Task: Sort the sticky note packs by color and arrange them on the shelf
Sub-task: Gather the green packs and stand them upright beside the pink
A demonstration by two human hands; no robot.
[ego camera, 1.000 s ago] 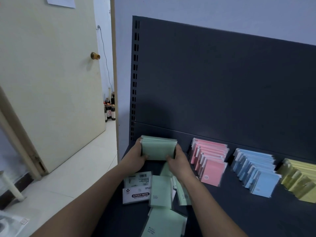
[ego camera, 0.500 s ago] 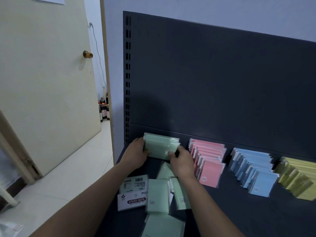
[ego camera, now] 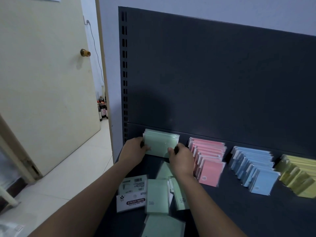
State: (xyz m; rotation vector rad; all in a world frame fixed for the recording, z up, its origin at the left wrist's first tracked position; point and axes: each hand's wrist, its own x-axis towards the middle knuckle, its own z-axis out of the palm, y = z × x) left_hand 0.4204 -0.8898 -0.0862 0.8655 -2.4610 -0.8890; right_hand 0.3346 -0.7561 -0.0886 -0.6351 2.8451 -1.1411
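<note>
Yellow packs (ego camera: 301, 175): row runs off the right edge.
Lowest green pack (ego camera: 164, 226): cut by the bottom edge.
Bottles (ego camera: 102, 110): half hidden behind the door (ego camera: 47, 82).

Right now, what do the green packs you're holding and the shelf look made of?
The green packs: paper pads in clear glossy plastic wrap, judging by the sheen and transparent edges. The shelf: dark, matte, probably painted metal; the slotted upright suggests steel racking.
</note>
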